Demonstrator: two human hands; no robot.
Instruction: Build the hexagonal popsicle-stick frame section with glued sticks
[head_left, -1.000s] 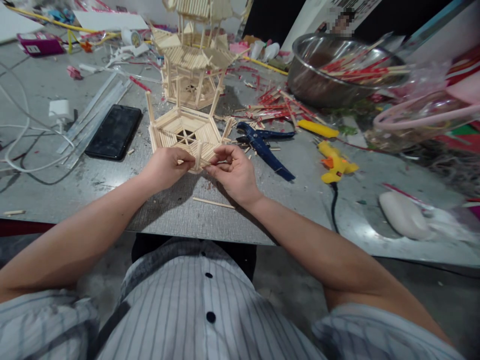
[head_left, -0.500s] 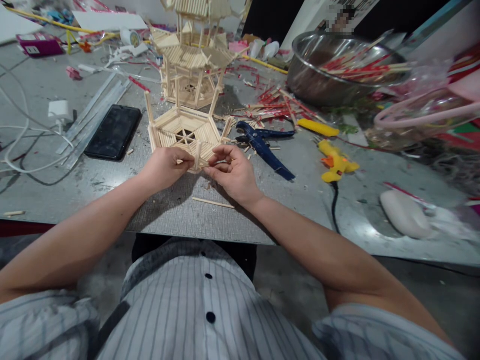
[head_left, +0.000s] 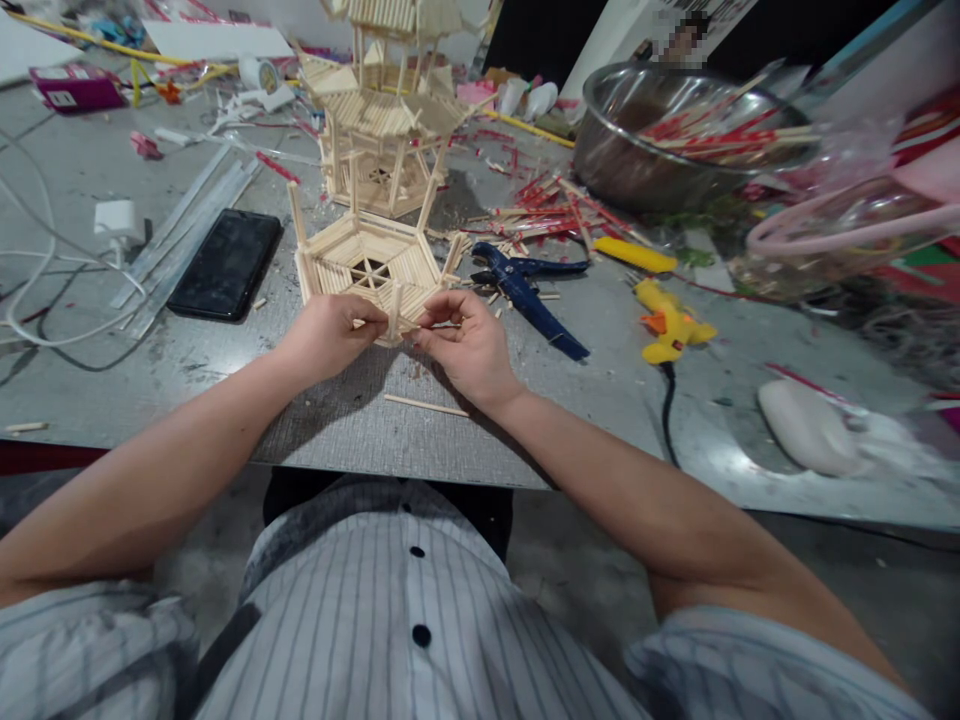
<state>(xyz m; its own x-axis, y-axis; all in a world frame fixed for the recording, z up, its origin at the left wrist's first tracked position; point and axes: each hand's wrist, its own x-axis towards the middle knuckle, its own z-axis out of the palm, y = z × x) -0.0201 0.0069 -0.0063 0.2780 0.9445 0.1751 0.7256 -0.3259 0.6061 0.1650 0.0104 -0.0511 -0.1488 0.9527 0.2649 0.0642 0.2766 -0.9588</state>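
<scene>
A hexagonal base of wooden sticks (head_left: 322, 250), with upright posts at its corners, lies in front of me on the table. At its near edge my left hand (head_left: 334, 335) is closed in a pinch, just left of a short upright post (head_left: 395, 308). My right hand (head_left: 469, 345) pinches on the other side of that post, thumb and forefinger together. Between the fingertips runs a thin wooden stick, mostly hidden by the fingers. Nearer to me one loose stick (head_left: 426, 405) lies on the table. Behind the base stands a tiered stick pavilion (head_left: 386, 115).
Right of the base lie blue-handled pliers (head_left: 529, 300), a yellow glue gun (head_left: 671, 320) and red-tipped sticks (head_left: 540, 220). A steel bowl (head_left: 622, 150) with more sticks stands behind them. To the left are a black phone (head_left: 226, 265) and a white charger (head_left: 118, 222) with its cable.
The view has shifted very slightly. Both hands keep nearly the same pinch at the near edge of the base.
</scene>
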